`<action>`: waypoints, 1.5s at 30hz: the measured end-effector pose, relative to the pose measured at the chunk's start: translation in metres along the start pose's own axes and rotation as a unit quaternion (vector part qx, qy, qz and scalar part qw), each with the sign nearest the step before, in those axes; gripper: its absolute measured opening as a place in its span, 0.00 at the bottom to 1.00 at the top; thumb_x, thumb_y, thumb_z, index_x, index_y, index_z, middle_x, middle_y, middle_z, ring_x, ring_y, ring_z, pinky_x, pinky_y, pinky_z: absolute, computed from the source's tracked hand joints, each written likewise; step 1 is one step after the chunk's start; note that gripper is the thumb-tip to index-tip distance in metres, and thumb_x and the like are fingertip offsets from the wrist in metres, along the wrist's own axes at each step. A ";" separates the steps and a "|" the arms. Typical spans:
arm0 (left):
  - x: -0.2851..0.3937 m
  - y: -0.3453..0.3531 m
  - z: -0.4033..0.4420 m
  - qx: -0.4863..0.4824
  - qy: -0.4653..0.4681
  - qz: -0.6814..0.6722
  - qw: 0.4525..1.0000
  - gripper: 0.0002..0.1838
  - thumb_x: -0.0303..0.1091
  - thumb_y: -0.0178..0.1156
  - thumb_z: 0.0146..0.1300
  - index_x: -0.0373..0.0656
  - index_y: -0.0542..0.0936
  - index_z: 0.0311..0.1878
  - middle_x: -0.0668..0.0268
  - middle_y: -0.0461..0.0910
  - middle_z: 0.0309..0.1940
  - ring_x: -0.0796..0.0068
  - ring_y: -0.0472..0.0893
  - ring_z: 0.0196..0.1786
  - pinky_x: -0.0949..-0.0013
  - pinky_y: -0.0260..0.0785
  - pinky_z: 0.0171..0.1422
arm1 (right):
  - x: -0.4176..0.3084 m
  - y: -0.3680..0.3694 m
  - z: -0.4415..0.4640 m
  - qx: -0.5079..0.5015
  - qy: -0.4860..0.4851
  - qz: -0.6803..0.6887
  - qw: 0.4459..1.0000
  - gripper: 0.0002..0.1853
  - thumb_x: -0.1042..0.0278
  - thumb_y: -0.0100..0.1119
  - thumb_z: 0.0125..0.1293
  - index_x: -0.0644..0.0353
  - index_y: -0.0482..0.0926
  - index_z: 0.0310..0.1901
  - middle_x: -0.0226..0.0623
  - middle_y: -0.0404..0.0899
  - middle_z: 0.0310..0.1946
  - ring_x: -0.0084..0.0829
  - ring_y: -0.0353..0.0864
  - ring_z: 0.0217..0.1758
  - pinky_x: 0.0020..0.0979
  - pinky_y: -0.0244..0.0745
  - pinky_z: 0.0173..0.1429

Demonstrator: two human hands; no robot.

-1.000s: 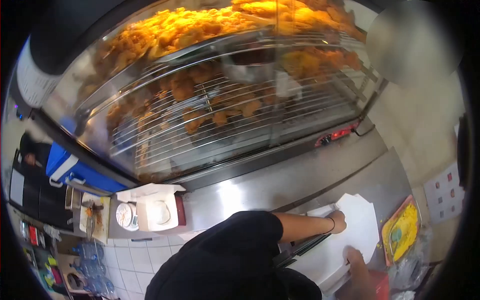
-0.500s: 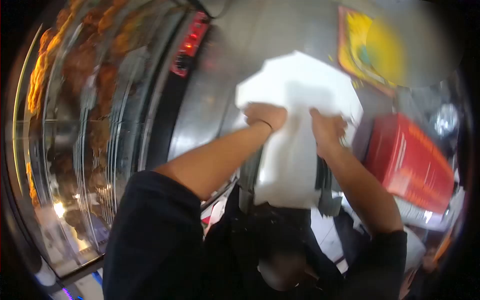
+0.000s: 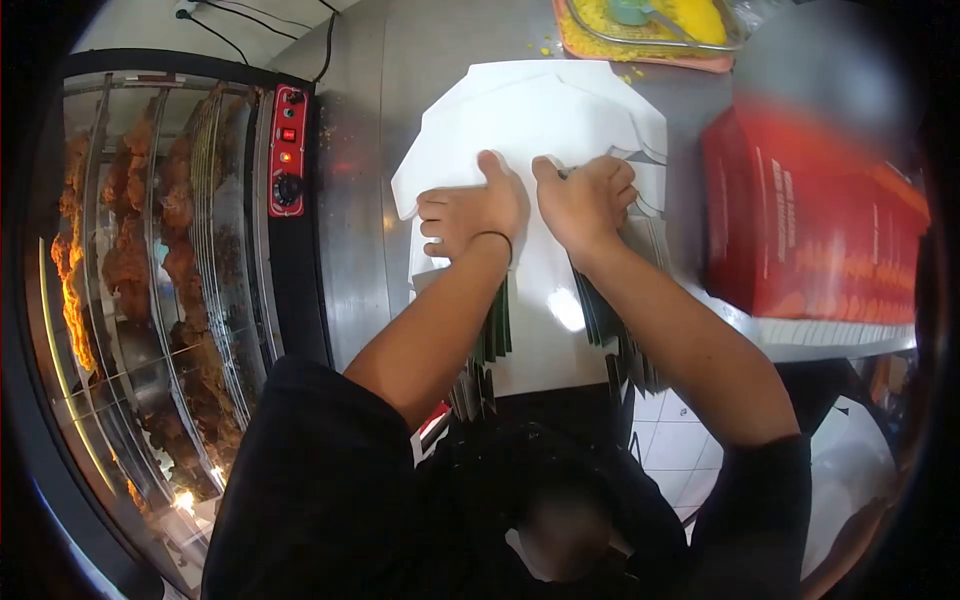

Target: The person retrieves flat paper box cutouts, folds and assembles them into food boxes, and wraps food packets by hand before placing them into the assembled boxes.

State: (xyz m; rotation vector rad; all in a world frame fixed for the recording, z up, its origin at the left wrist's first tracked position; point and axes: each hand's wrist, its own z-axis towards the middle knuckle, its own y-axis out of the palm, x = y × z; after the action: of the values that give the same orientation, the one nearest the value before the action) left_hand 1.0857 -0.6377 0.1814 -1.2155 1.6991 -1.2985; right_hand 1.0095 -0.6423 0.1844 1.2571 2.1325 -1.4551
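Observation:
A stack of white cardboard box blanks [image 3: 530, 115] lies on the metal counter, its far end cut at angles. Along both sides of the near part, several dark green and grey flaps [image 3: 597, 310] stand bent up. My left hand [image 3: 470, 215], a dark band at its wrist, is on the left side of the stack, with fingers bent over the card and thumb pointing away from me. On the right side, my right hand [image 3: 588, 205] has its fingers curled and its thumb stretched out. The fingers partly hide the card edges under both hands.
A glass cabinet [image 3: 160, 250] with browned meat on racks and a red control panel [image 3: 288, 150] stands left. Stacked red printed cartons [image 3: 800, 215] sit on the right. A tray of yellow food [image 3: 650, 60] lies at the back, crumbs around it. The metal counter [image 3: 355, 150] runs underneath.
My head view has turned, so the cabinet looks more upright and the stack sits further left. The blur has mostly gone. Both hands remain on the blanks, with the left fingers showing more.

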 end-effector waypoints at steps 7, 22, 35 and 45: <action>-0.069 -0.045 0.060 -0.380 0.001 -0.608 0.697 0.31 0.57 0.34 0.65 0.35 0.70 0.49 0.58 0.75 0.39 0.63 0.76 0.43 0.57 0.67 0.50 | 0.004 -0.016 0.008 -0.067 -0.040 0.056 0.995 0.27 0.56 0.47 0.57 0.68 0.63 0.54 0.53 0.51 0.58 0.51 0.52 0.60 0.50 0.53 0.61; -0.137 -0.038 0.122 -0.009 0.622 -0.220 0.751 0.12 0.27 0.45 0.61 0.37 0.74 0.45 0.57 0.77 0.39 0.58 0.74 0.43 0.63 0.64 0.52 | 0.025 -0.064 0.076 -0.281 -0.254 0.105 0.920 0.12 0.64 0.42 0.64 0.61 0.75 0.38 0.34 0.74 0.24 0.22 0.73 0.28 0.23 0.66 0.36; -0.045 -0.022 0.089 -0.193 0.780 -0.127 0.582 0.14 0.41 0.45 0.65 0.41 0.74 0.35 0.61 0.70 0.29 0.59 0.68 0.35 0.62 0.58 0.44 | 0.008 0.007 0.052 -0.116 -0.519 -0.060 0.845 0.09 0.65 0.44 0.65 0.60 0.72 0.36 0.36 0.74 0.26 0.34 0.72 0.30 0.31 0.67 0.36; -0.039 -0.005 0.090 -0.126 0.705 -0.201 0.668 0.10 0.36 0.49 0.62 0.40 0.73 0.30 0.63 0.69 0.29 0.62 0.67 0.35 0.64 0.58 0.42 | -0.003 0.021 0.047 -0.063 -0.522 -0.140 0.839 0.07 0.64 0.47 0.62 0.56 0.72 0.33 0.36 0.74 0.27 0.39 0.73 0.35 0.38 0.69 0.37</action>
State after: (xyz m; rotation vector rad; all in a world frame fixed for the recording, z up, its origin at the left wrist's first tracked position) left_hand 1.1815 -0.6323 0.1594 -0.5740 2.7525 -2.7773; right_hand 1.0165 -0.6817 0.1516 -0.0244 1.5787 -1.5315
